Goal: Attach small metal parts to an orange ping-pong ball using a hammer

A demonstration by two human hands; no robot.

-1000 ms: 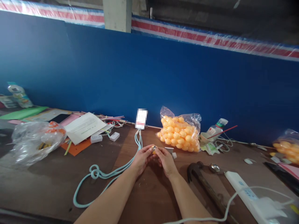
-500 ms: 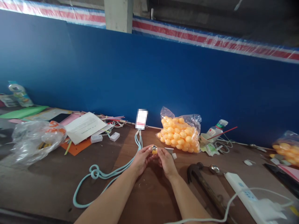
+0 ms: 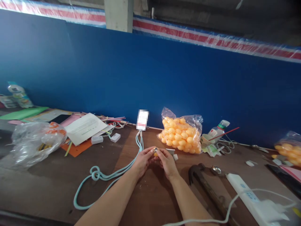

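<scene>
A bare lane of counter [image 3: 150, 204] runs from the near edge up between the forearms [image 3: 113, 197], until the left grip [image 3: 142, 161] and right grip [image 3: 167, 162] close it off; leftward, the near edge lies open up to the looped light-blue cord [image 3: 101, 178]; rightward, the hammer [image 3: 208, 186] and power strip [image 3: 244, 191] slant toward the near edge, and a white cable [image 3: 199, 221] crosses the right forearm; at the back edge, a narrow gap parts the white card [image 3: 142, 119] from the bag of orange balls [image 3: 181, 136].

Since half second ago, right hand [image 3: 167, 162] moved slightly inward; its fingers [image 3: 161, 153] cover more of small orange-and-silver piece [image 3: 155, 152], less orange showing.
</scene>
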